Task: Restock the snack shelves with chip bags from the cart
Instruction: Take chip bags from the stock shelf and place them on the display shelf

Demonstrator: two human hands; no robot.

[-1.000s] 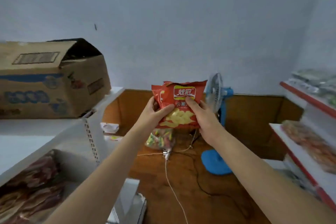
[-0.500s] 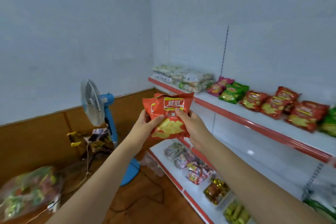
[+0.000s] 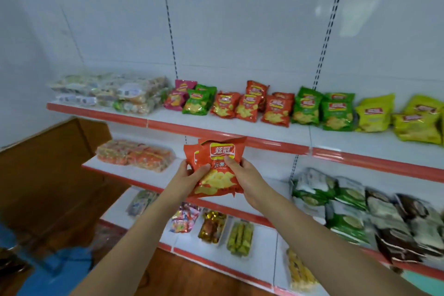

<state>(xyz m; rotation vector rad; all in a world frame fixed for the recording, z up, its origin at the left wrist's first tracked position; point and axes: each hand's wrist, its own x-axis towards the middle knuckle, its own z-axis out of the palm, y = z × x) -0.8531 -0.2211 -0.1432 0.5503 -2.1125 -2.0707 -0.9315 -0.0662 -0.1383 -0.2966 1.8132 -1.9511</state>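
Head view now faces the white shelving unit (image 3: 240, 38) squarely, where half a second ago it stood off to the right past a blue fan; the fan has gone from sight and only a blurred blue shape sits at the lower left corner. The top shelf (image 3: 216, 130), edged in red, runs the full width, whereas before only its near end showed. Along it lie clear-wrapped packs (image 3: 113, 96) at the left end, then a pink bag, green bags (image 3: 195, 103), a cluster of red chip bags (image 3: 249, 104), more green ones and yellow bags (image 3: 374, 113) toward the right end. The middle shelf (image 3: 134, 170) carries orange packs (image 3: 137, 155) at its left end and green and dark packets (image 3: 348, 202) at the right. Small trays of sweets (image 3: 212, 224) sit on the lowest shelf.

The red chip bags in hand (image 3: 217, 168), at least two stacked together, are held upright in the air in front of the middle shelf, just under the red front edge of the top shelf, as in the earlier frames. The left hand (image 3: 189, 176) grips their left side, thumb across the front; the right hand (image 3: 245, 176) grips the right side the same way.
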